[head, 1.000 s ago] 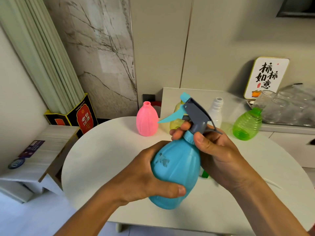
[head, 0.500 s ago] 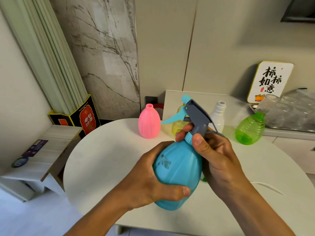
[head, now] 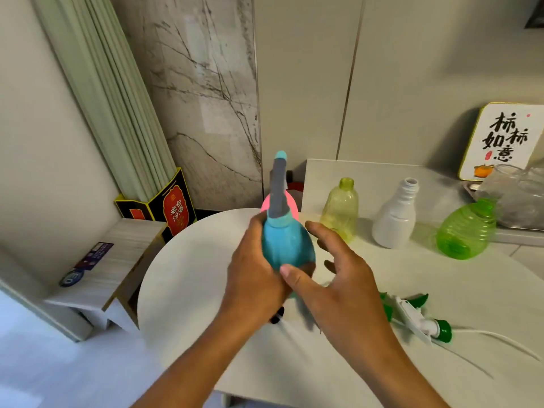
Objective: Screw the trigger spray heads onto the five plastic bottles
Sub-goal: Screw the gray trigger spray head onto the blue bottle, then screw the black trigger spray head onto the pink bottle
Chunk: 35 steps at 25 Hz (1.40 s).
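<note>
My left hand point(head: 253, 275) grips the body of the blue bottle point(head: 285, 245), which carries a grey and blue trigger spray head point(head: 279, 189) pointing away from me. Just right of the bottle, my right hand point(head: 338, 278) has spread fingers and holds nothing; its thumb lies near the bottle's lower part. A pink bottle point(head: 293, 206) stands mostly hidden behind the blue one. Open-necked yellow point(head: 340, 209), white point(head: 396, 219) and green point(head: 466, 231) bottles stand at the back right. A white and green spray head point(head: 418, 319) with its tube lies on the table at right.
The round white table point(head: 188, 278) sits against a white counter point(head: 382, 175) with a framed sign point(head: 500, 139) and a tray of clear glasses point(head: 518, 195). A low wooden stand point(head: 112, 272) and a dark box point(head: 173, 207) are on the left.
My right hand has let go of the spray head and opened beside the bottle. The left hand has turned the bottle so the trigger head points away, and moved it farther over the table.
</note>
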{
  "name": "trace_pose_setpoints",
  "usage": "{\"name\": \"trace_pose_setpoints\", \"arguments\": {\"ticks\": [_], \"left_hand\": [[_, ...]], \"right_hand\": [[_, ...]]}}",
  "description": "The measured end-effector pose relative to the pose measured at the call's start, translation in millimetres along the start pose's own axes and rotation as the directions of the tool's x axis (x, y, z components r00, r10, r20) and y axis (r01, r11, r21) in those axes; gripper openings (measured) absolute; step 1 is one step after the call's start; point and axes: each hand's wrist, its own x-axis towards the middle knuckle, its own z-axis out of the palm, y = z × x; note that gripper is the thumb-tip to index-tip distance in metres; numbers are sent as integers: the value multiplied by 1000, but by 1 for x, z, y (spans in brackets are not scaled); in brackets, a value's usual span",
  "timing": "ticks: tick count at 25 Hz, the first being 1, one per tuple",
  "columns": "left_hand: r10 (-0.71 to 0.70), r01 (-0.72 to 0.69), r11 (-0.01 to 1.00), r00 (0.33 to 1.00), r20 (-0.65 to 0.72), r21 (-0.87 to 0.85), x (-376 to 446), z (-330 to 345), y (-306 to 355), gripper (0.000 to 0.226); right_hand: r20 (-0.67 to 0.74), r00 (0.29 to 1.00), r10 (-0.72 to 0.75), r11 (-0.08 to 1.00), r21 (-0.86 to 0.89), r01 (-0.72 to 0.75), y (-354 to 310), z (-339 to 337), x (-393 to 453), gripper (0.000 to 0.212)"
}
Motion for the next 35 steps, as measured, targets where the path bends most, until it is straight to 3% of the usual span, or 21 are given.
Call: {"name": "trace_pose_setpoints", "arguments": {"ticks": [2,5,10,17,21,23,26,29,31,33,35], "left_hand": [[-46,38,996,995,-91,-86,42,-26,-24,88],[-59,49,996,990,-129,-77,98,-48,-71,92],[-110,107,994,982,-151,-25,131,-47,-150,89],[-144,137,986,987,-67,-98,154,-53,-174,91],[-206,202,976,978,-38,-80,147,-56,-174,105],[-278,277,959,960,-27,-59,142,-62,-175,121],[-426,427,901,904,-19,79,126,-80,-172,128],[-528,506,779,848,-46,370,106,-109,-156,90],[-370,406,773,913,-174,488,96,-125,-134,46],[-213,301,868,944,-254,394,90,-127,-104,18],[-82,136,953,976,-200,272,80,-106,-75,14]], "right_hand": [[123,992,41,994,-107,-28,4,-3,1,50],[246,967,57,969,-246,5,10,-8,0,35],[320,947,-10,871,-462,165,19,-13,3,31],[333,943,29,820,-547,168,25,-15,25,40],[324,944,63,828,-546,132,29,7,36,26],[316,948,45,776,-608,166,36,31,35,27],[374,927,6,604,-740,295,52,70,25,34],[402,914,53,488,-810,327,60,84,16,43],[392,918,62,502,-807,311,62,78,15,34],[319,947,40,682,-701,208,57,63,18,23],[121,988,92,938,-345,-46,48,39,26,17]]}}
